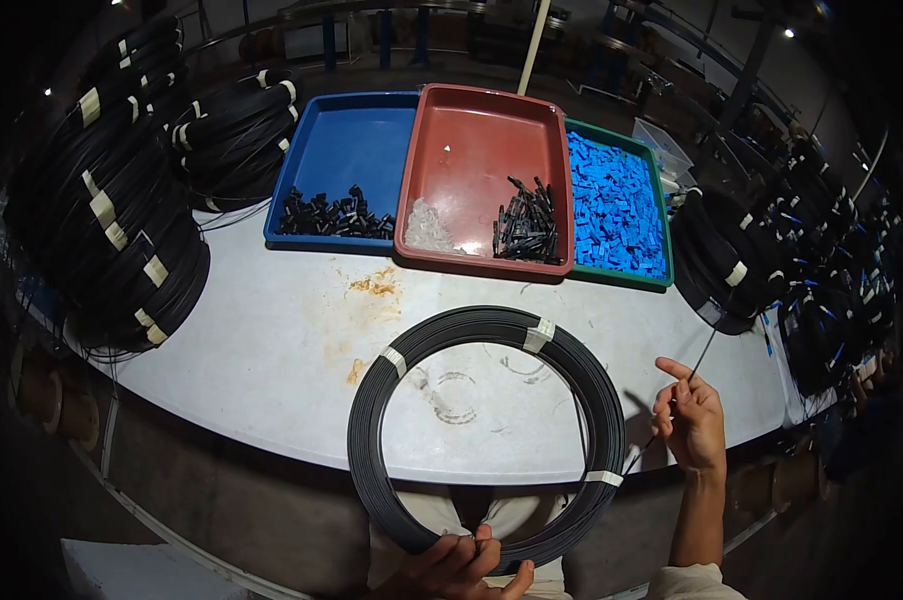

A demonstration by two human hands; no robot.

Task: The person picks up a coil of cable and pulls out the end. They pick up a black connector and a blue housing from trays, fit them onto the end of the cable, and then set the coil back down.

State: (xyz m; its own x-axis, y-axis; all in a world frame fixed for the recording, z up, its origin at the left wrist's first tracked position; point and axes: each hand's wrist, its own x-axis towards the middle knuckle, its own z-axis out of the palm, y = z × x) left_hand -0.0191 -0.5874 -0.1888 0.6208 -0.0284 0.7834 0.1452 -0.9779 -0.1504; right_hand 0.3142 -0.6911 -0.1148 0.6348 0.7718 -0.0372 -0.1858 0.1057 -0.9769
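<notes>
A coil of black cable (367, 440), bound with strips of pale tape, leans over the near edge of the white table. At its bottom, my left hand (459, 562) is closed around the ring. My right hand (695, 425) is beside the coil on the right, with the loose black cable end (707, 345) between its thumb and fingers. One finger points outward to the left. From the coil's lower right, this length runs up through the hand and beyond it.
A blue tray (356, 115) with black parts, a red tray (486, 110) with clear and black pieces, and a green tray (661, 283) of blue pieces line the table's back. Stacked cable coils (121, 240) stand left; more coils (716, 250) stand right.
</notes>
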